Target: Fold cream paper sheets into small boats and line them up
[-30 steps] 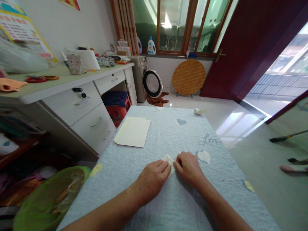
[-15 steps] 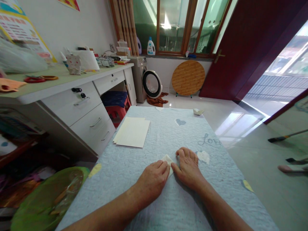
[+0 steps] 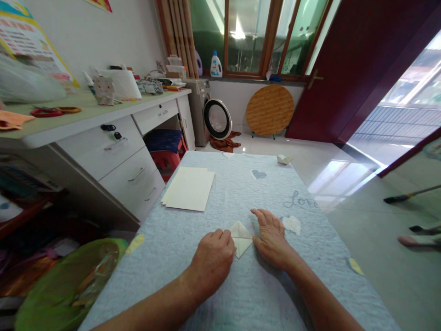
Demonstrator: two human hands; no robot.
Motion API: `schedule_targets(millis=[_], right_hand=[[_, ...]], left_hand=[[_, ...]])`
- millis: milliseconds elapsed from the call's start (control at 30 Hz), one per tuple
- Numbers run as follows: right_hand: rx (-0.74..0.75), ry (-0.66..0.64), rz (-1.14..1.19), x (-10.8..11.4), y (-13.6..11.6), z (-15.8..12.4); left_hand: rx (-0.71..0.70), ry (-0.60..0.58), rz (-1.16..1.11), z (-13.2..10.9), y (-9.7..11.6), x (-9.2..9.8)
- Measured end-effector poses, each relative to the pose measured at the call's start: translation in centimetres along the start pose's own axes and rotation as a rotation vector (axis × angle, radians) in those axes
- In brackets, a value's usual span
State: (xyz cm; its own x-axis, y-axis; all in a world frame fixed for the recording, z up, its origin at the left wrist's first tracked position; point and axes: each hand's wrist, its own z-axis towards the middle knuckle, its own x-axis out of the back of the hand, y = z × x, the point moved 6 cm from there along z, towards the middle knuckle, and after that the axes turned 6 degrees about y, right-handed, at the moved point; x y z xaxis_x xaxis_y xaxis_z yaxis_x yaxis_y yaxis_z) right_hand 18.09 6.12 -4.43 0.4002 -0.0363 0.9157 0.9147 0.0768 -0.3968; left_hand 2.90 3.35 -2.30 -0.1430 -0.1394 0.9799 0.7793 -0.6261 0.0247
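A small piece of folded paper (image 3: pixel 240 240), pale cream and diamond-shaped with crossing creases, lies flat on the table. My left hand (image 3: pixel 214 255) is closed at its left corner, fingers curled over that edge and hiding it. On the other side, my right hand (image 3: pixel 270 236) rests with the fingers stretched out. Its thumb tip meets the right corner, while the other fingers lie on the cloth beyond the paper. Farther off to the left is a stack of cream paper sheets (image 3: pixel 189 188). A small folded paper piece (image 3: pixel 284 159) stands at the table's far right corner.
A light blue quilted cloth (image 3: pixel 227 294) covers the table. Left of it stand a white desk (image 3: pixel 120 147) with scissors (image 3: pixel 46 111) on top and a green bin (image 3: pixel 62 294). Beyond are a red stool (image 3: pixel 168 156) and a washing machine (image 3: pixel 200 110) with its door open.
Both hands have drawn apart, the left one leftward and the right one slightly rightward. More of the folded paper's creased face now shows between them.
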Motion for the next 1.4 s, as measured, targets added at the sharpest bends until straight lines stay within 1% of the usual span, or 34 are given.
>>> schedule_targets(millis=[133, 300, 467, 567, 667, 767, 867, 1067, 1133, 1200, 1267, 1367, 1400], right_hand=[[0.002, 0.005, 0.015, -0.2, 0.2, 0.0], [0.014, 0.052, 0.040, -0.2, 0.4, 0.0], [0.007, 0.072, 0.148, 0.3, 0.5, 0.4], [0.042, 0.127, 0.173, 0.8, -0.3, 0.4], [0.097, 0.184, 0.117, 0.8, -1.4, 0.1], [0.095, 0.165, 0.043, 0.3, -2.1, -0.1], [0.075, 0.125, 0.008, 0.0, -2.2, 0.0], [0.086, 0.098, 0.003, 0.6, -2.5, -0.1], [0.106, 0.102, 0.011, 0.8, -2.6, -0.1], [0.133, 0.109, 0.031, 0.9, -2.8, -0.2], [0.162, 0.111, 0.068, 1.0, -2.9, -0.2], [0.201, 0.116, 0.171, 1.0, -3.1, -0.2], [0.221, 0.119, 0.216, 1.1, -3.2, -0.2]], left_hand=[[0.059, -0.017, 0.007, -0.1, -0.1, 0.1], [0.061, -0.005, 0.015, -0.3, -0.3, -0.2], [0.046, -0.064, 0.021, -0.1, -0.4, -0.2], [0.032, -0.111, 0.015, 0.1, -0.3, 0.1], [0.033, -0.131, 0.005, 0.1, -0.2, 0.4], [0.064, -0.146, -0.005, 0.1, -0.4, 0.5], [0.123, -0.170, -0.001, -0.1, -0.6, 0.6], [0.156, -0.215, 0.020, -0.3, -0.5, 0.8], [0.176, -0.194, 0.009, -0.3, -0.7, 0.9], [0.193, -0.142, -0.025, -0.1, -1.0, 0.9], [0.211, -0.037, -0.114, 0.2, -1.6, 1.0], [0.243, 0.168, -0.377, 0.8, -2.7, 1.2], [0.246, 0.187, -0.484, 1.0, -3.1, 1.0]])
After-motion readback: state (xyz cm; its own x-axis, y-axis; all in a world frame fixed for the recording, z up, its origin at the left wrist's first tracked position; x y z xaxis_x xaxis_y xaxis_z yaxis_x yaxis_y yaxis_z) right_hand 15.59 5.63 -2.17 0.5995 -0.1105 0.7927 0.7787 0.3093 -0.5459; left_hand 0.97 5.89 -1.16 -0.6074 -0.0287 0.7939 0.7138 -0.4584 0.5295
